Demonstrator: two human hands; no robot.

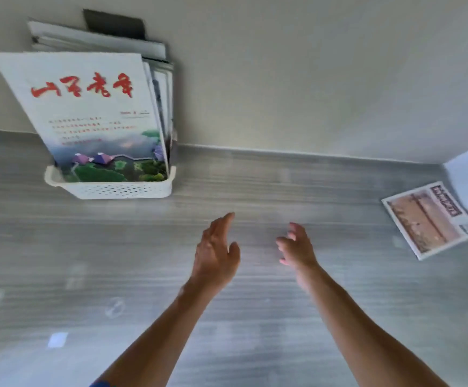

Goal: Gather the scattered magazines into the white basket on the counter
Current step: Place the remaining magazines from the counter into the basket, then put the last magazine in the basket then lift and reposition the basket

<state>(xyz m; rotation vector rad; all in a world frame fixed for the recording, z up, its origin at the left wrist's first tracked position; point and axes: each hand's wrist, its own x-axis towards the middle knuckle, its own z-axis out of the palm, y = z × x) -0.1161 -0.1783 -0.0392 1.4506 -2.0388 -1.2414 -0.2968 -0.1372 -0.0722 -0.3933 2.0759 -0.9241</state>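
Head view | left hand (216, 250) raised edge-on | right hand (297, 247) loosely spread

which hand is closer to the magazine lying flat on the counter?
Right. The right hand hovers left of the loose magazine; the left hand is farther left, toward the white basket.

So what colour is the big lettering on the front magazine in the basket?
Red, on a white cover of the front magazine; the head view shows it.
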